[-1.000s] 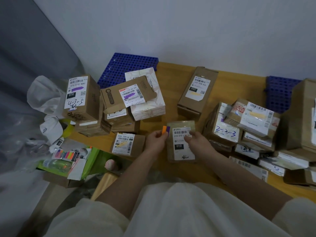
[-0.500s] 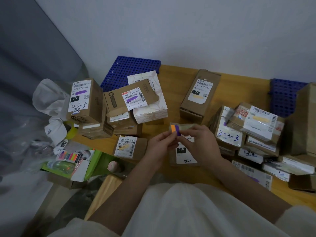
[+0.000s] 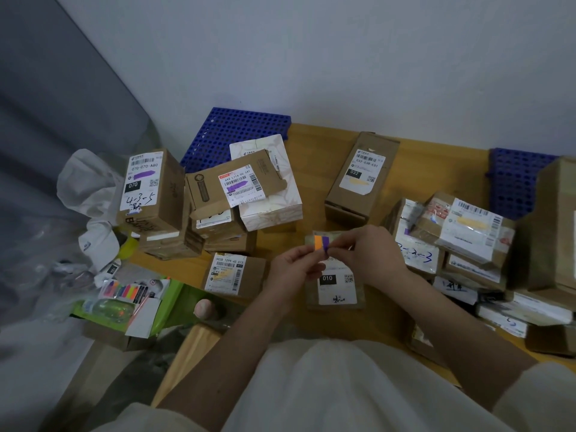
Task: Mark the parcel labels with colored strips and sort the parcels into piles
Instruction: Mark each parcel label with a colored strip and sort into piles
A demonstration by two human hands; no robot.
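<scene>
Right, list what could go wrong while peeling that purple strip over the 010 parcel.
1. The orange strip sits right beside the purple strip; the right hand could lift both.
2. Both hands, the left hand included, cover the 010 parcel label's top, so the strip may land crooked.

Both hands meet above the parcel [image 3: 335,288] labelled 010 on the wooden table [image 3: 436,163]. The left hand [image 3: 293,269] holds a small pad of orange and purple strips [image 3: 321,243]. The right hand [image 3: 364,254] pinches the purple strip. Labelled parcels lie stacked on either side.
</scene>
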